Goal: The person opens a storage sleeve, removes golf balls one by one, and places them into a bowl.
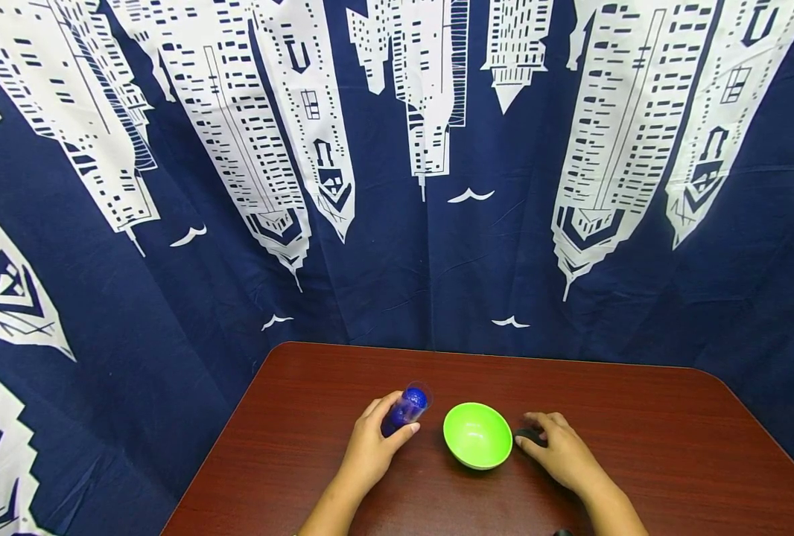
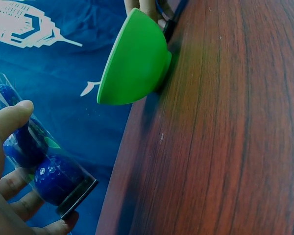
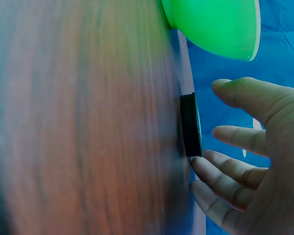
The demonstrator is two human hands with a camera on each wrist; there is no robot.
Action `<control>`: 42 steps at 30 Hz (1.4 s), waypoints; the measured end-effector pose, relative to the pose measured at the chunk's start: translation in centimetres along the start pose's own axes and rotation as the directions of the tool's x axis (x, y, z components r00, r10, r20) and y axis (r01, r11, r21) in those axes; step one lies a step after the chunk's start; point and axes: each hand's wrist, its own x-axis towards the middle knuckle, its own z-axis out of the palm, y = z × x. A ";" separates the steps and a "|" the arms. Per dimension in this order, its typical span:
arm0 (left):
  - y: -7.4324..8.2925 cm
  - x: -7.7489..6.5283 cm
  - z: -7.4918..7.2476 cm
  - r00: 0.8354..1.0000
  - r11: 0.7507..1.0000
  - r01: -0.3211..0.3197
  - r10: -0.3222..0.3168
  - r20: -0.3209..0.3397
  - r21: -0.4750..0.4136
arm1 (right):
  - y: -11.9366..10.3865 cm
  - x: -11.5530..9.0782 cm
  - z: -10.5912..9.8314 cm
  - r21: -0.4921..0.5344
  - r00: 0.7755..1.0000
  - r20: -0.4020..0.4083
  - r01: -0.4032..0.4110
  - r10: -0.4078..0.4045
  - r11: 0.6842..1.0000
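Note:
My left hand [image 1: 369, 447] grips a clear plastic tube [image 1: 408, 409] with blue golf balls [image 2: 60, 178] stacked inside. The tube is tilted and held above the table, and a black base shows at its lower end in the left wrist view. A black round lid [image 3: 190, 125] lies flat on the table just right of the bowl. Around that lid my right hand [image 1: 561, 450] hovers with parted, slightly bent fingers; in the right wrist view one fingertip is close to the lid's edge, and whether it touches I cannot tell.
A bright green bowl [image 1: 477, 435] stands upright between the two hands on the reddish-brown wooden table [image 1: 504, 383]. Behind the table hangs a navy curtain [image 1: 397, 298] printed with white buildings. A small dark object [image 1: 561, 532] pokes in at the bottom edge.

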 end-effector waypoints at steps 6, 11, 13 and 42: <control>0.1 -0.1 -0.1 1.000 1.000 -0.004 0.004 0.002 -0.006 | 0.1 0.1 0.1 0.005 1.000 -0.029 0.010 -0.010 1.000; 0.2 -0.2 -0.1 1.000 1.000 -0.010 0.010 -0.005 -0.022 | 0.1 0.1 -0.1 0.021 0.994 -0.105 0.041 -0.039 0.999; 0.3 -0.1 -0.1 1.000 0.999 -0.013 0.013 -0.008 -0.031 | -0.1 0.2 -0.3 0.034 0.988 -0.147 0.061 -0.056 0.998; 2.0 -0.1 -0.9 0.997 0.998 -0.062 0.063 -0.032 0.032 | -6.8 -0.9 -1.8 0.391 0.935 -0.267 0.326 -0.233 0.861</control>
